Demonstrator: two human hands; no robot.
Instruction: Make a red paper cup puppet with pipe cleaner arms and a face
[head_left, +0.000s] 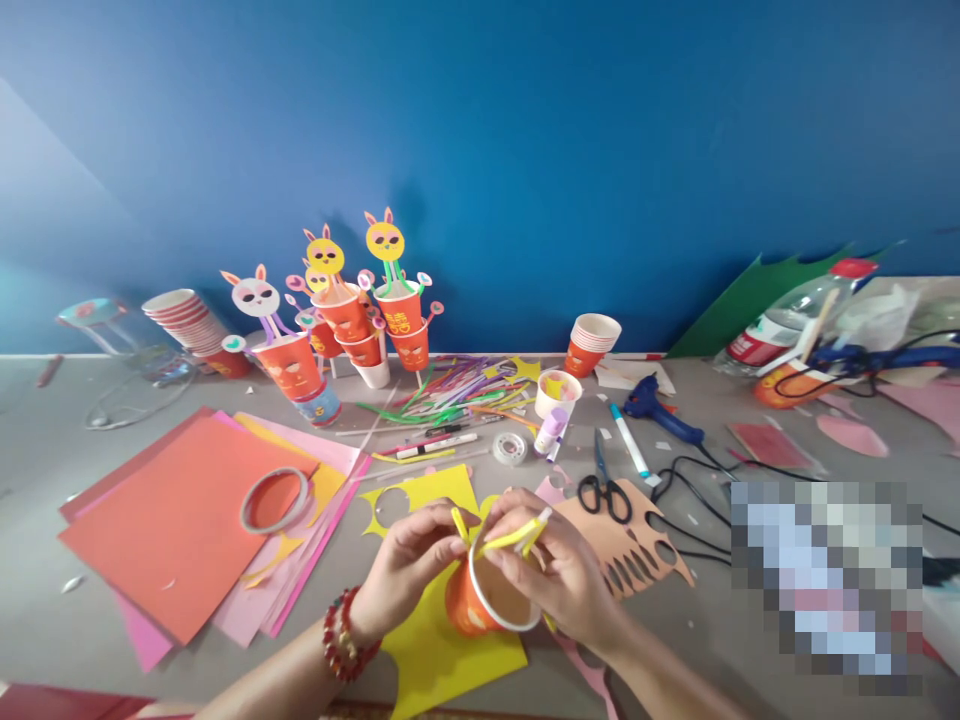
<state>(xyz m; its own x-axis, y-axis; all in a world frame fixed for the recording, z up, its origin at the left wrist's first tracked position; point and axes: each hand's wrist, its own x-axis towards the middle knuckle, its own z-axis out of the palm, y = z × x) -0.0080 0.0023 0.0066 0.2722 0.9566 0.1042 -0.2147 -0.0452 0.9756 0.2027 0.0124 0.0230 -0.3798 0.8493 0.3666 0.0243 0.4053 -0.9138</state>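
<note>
An orange paper cup (469,602) with a white rim is tilted between my hands, its open mouth turned to the right. My left hand (401,565), with a red bead bracelet at the wrist, is closed at the cup's rim, where a short yellow end sticks up by the fingers. Bent yellow pipe cleaners (514,538) cross the rim, pinched by my right hand (559,570). Beneath the cup lies yellow cut paper (442,665). Part of the cup is hidden by my fingers.
Rabbit-faced cup figures (285,365) and stacked cups (184,320) stand at the back. Coloured paper sheets (161,520) with a tape roll (247,510) lie left. Scissors (606,495), a blue glue gun (664,410), black cables and a bottle (795,310) are on the right.
</note>
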